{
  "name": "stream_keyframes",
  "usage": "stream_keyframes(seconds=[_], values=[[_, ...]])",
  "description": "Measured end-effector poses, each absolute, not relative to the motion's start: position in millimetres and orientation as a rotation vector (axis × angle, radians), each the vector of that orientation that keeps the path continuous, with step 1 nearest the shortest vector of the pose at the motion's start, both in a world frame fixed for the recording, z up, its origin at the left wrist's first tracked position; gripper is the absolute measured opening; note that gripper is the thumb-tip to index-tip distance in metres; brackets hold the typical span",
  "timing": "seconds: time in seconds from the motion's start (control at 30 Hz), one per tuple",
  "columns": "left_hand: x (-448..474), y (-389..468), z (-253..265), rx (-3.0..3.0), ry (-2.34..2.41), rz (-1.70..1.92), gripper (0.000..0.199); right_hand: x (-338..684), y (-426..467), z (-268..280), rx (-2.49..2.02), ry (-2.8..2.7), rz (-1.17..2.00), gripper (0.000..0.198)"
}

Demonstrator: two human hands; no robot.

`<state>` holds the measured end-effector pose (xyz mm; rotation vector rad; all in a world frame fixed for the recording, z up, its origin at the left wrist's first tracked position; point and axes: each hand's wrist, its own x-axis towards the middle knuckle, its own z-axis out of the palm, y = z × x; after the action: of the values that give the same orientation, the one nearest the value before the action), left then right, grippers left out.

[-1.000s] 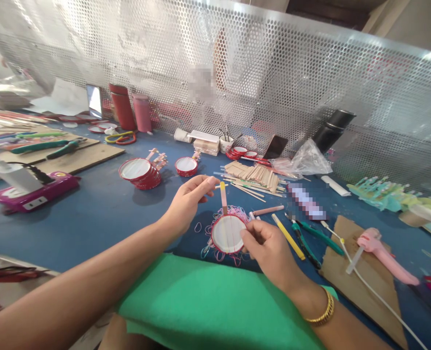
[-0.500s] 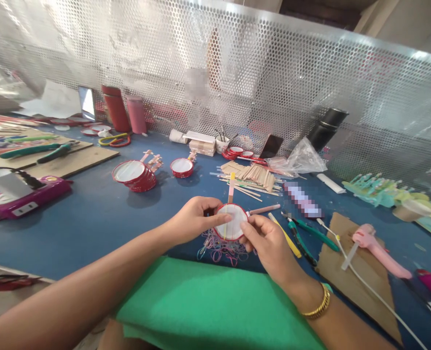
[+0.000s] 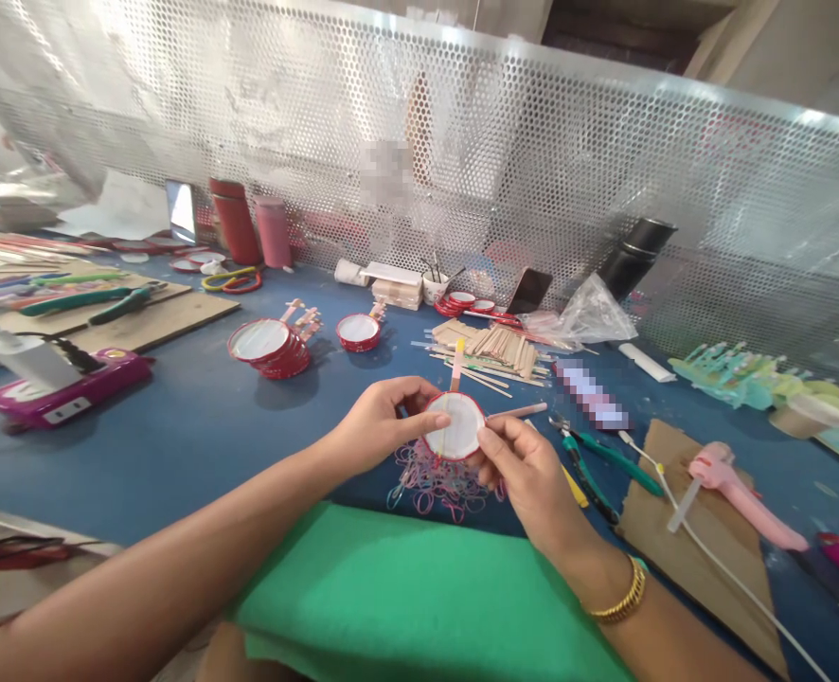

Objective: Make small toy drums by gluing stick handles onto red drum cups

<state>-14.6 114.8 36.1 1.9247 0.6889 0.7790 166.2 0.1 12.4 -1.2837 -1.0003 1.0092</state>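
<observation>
Between my hands is a toy banjo with a white round face, a red rim and a stick neck tipped in yellow pointing away from me. A thin yellowish band runs down its face. My left hand is closed on the left of the rim, its thumb lying on the face. On the lower right edge, my right hand pinches the rim between thumb and fingers. Just under the toy banjo lies a heap of pink, purple and blue rubber bands.
Stacked toy banjos stand left of centre. Wooden sticks lie beyond my hands. Green-handled pliers, a pink glue gun and cardboard are on the right. A purple power strip sits at left; a perforated metal screen rises behind.
The toy banjo stays in both hands, turned slightly so its face looks rounder toward me. The whole view has shifted a little; the hands have barely moved.
</observation>
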Motion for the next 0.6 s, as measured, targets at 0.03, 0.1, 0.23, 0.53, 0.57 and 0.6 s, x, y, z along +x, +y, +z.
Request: stream_keyframes(seconds=[0.03,0.1,0.23,0.53,0.57,0.6], values=[[-15,114,37,1.993,0.709,0.839,0.046,167,1,12,-1.28,-0.985,1.0,0.051],[-17,112,38,2.145,0.729,0.931,0.06,168,2,10,-1.275,-0.964,0.982,0.052],[-18,105,41,2.459,0.664,0.916,0.079,168,3,11,-1.277,-0.96,0.948,0.052],[-13,95,40,2.768,0.686,0.85,0.07,166,2,11,-1.281,-1.01,0.937,0.05],[-13,96,40,2.78,0.684,0.851,0.069,166,2,10,-1.274,-1.011,0.937,0.05],[-14,97,41,2.793,0.686,0.857,0.067,166,2,10,-1.262,-1.009,0.931,0.049]])
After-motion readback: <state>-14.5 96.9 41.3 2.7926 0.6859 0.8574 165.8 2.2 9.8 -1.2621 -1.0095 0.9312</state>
